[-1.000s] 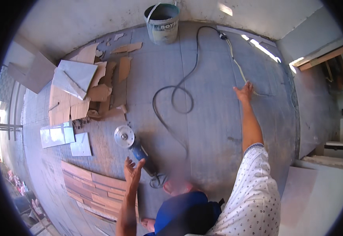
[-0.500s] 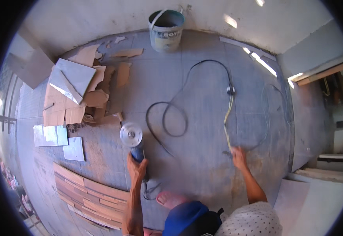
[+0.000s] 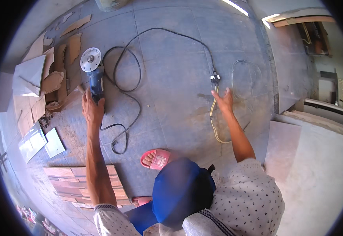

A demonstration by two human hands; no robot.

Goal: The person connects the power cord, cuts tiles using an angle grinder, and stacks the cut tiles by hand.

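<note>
At the left, a blue angle grinder with a pale round disc rests on or just above the floor. My left hand is around the rear of its body, thumb on one side and fingers on the other. A black cord loops from the grinder across the tiles to a black-and-white connector. Yellow wires run from that connector toward me. Just below the connector, my right hand has its fingers apart, beside the wires; whether a fingertip touches them, I cannot tell.
Torn cardboard and a grey tile lie at far left, with smaller tile pieces nearer. Wood-patterned tiles are near my left forearm. A pink slipper is on my foot. A ledge stands right.
The view has shifted, and the bucket has mostly left it. My left hand and the grinder are farther left and forward. My right hand has released the yellow wires and is closer to the connector.
</note>
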